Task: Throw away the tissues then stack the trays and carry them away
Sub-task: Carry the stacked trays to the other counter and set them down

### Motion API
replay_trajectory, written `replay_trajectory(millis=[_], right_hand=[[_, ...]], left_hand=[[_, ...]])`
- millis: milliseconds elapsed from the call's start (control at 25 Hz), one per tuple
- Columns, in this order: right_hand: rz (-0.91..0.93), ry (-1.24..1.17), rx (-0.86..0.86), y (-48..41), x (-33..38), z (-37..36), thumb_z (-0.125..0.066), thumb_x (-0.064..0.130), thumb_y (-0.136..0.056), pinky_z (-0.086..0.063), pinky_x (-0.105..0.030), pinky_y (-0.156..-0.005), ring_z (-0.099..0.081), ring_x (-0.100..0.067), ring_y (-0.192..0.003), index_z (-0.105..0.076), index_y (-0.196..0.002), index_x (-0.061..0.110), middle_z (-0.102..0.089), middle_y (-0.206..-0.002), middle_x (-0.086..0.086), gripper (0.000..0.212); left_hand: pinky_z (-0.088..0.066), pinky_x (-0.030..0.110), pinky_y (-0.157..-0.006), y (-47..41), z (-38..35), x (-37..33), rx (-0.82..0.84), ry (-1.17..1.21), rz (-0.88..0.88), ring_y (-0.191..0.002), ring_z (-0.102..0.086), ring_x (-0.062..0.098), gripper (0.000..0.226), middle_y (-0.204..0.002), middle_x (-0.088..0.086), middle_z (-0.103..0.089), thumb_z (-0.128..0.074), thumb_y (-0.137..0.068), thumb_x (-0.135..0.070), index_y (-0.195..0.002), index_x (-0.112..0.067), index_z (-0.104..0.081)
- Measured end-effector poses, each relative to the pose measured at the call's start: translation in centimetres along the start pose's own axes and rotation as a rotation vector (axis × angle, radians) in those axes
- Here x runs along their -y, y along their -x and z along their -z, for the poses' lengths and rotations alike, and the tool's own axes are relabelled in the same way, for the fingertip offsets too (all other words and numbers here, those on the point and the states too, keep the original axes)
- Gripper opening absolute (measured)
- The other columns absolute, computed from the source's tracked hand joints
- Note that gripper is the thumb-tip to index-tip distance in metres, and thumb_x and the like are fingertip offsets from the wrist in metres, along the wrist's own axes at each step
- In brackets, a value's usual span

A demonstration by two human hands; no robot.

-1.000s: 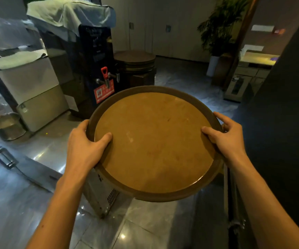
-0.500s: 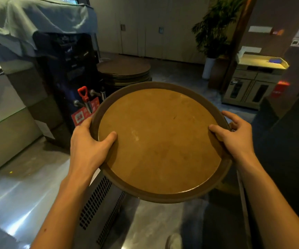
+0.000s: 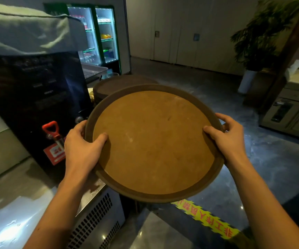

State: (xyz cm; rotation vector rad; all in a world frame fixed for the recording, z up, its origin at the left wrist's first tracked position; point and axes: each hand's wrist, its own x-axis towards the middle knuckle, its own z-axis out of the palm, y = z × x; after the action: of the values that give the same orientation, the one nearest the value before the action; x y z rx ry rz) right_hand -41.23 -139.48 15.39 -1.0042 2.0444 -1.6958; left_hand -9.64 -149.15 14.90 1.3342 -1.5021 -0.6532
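My left hand (image 3: 81,149) and right hand (image 3: 229,139) clamp opposite rims of the round tray (image 3: 153,142), thumbs on top, keeping it level between them. Just beyond my hands waits the tray stack (image 3: 120,83), probably its destination.

1 head-worn wide-angle view, looking forward and down, close over both hands at the round tray (image 3: 154,141); floor (image 3: 208,90) stretches ahead, no 2nd view
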Motion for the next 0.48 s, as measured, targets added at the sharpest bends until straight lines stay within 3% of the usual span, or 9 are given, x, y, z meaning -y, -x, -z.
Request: replay_trajectory(millis=[240,360,480], right_hand=[[0.003,0.022,0.065,-11.1,-2.1,-5.8,-0.072,0.023,-0.084,-0.042,-0.020,-0.060,-0.055,-0.005,-0.081,-0.051,-0.135,0.025,-0.052,-0.090,0.015,0.055],[-0.004,0.061,0.101,-17.1,-1.9,-9.4,-0.072,0.022,-0.085,-0.041,-0.020,-0.059,-0.055,-0.006,-0.079,-0.051,-0.133,0.027,-0.053,-0.089,0.014,0.053],[-0.015,0.071,0.139,-22.4,-1.9,-12.8,-0.072,0.022,-0.084,-0.046,-0.024,-0.061,-0.059,-0.009,-0.081,-0.052,-0.133,0.027,-0.057,-0.093,0.010,0.053]], left_hand=[[-0.053,0.038,-0.080,-8.7,-6.7,1.9,-0.058,0.039,0.024,-0.101,-0.060,0.016,0.047,-0.111,-0.005,-0.063,-0.072,-0.077,-0.030,-0.122,-0.029,-0.059],[-0.056,0.044,-0.079,-13.3,-9.6,3.2,-0.062,0.073,0.066,-0.096,-0.063,0.015,0.041,-0.103,-0.009,-0.065,-0.072,-0.074,-0.034,-0.114,-0.036,-0.061],[-0.056,0.051,-0.078,-18.0,-11.7,4.0,-0.069,0.098,0.131,-0.098,-0.064,0.022,0.045,-0.108,-0.002,-0.065,-0.069,-0.066,-0.049,-0.109,-0.041,-0.061]])
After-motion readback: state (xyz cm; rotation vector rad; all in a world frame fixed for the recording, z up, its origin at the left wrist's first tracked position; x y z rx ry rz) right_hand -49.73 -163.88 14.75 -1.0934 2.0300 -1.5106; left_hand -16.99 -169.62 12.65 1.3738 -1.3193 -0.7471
